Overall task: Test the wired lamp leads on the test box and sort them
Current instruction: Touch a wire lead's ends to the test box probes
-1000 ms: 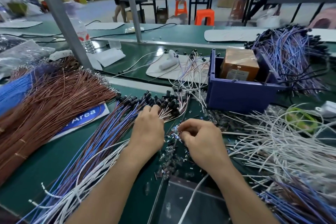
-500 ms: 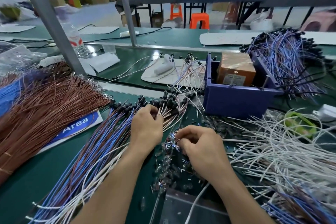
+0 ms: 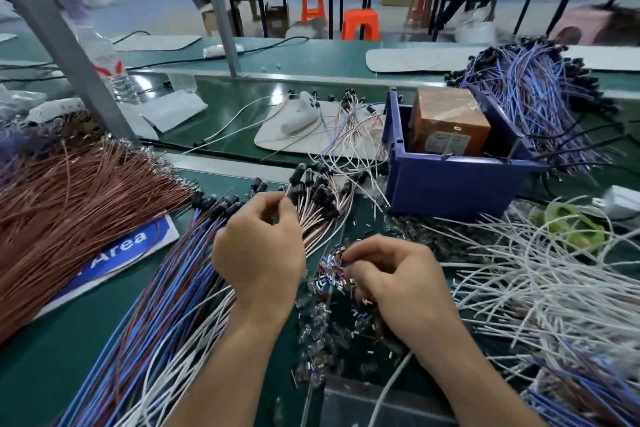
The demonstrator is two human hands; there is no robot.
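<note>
Two hands showed: left hand (image 3: 258, 253) pinched thin leads (image 3: 313, 215); right hand (image 3: 398, 282) curled over blurred parts (image 3: 325, 312), its grip hidden, unclear.

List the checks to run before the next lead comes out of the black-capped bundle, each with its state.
1. Left hand grip on the bundle: ok, fingertips pinch thin wires beside the black caps.
2. Right hand free: cannot tell, fingers curled in the loose small parts.
3. Single lead separated: cannot tell, wires overlap.
4. Brown box in the blue bin uncovered: ok, top bare.
</note>
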